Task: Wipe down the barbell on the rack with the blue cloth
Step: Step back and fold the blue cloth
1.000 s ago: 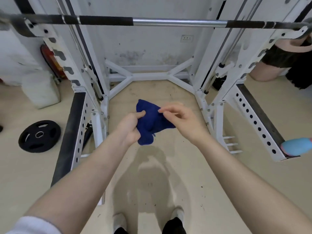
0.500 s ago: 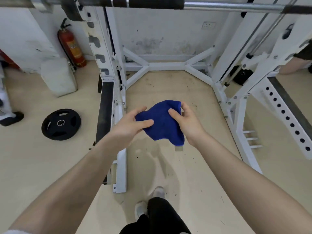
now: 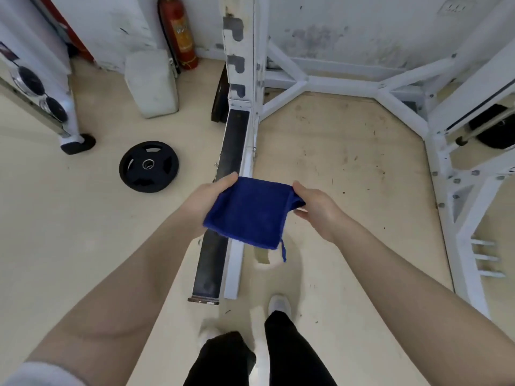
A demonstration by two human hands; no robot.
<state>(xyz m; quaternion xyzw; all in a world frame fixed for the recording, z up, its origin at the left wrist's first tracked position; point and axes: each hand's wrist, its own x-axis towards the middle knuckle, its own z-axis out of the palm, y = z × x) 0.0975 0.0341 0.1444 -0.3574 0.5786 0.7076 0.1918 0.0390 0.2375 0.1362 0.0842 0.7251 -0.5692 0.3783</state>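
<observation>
Blue cloth (image 3: 246, 211), folded flat, is hanging between my hands: left hand (image 3: 207, 200) is pinching its left edge, right hand (image 3: 316, 208) its right corner. No barbell is showing; beyond my hands the rack upright (image 3: 241, 51) is standing, so wiping is apparently not yet begun.

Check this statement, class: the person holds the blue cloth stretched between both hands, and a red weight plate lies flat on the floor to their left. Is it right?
Not quite. In the head view the weight plate on the floor is black, not red; the red thing is the fire extinguisher by the wall. The rest holds: the left hand and right hand hold the blue cloth between them.
</observation>
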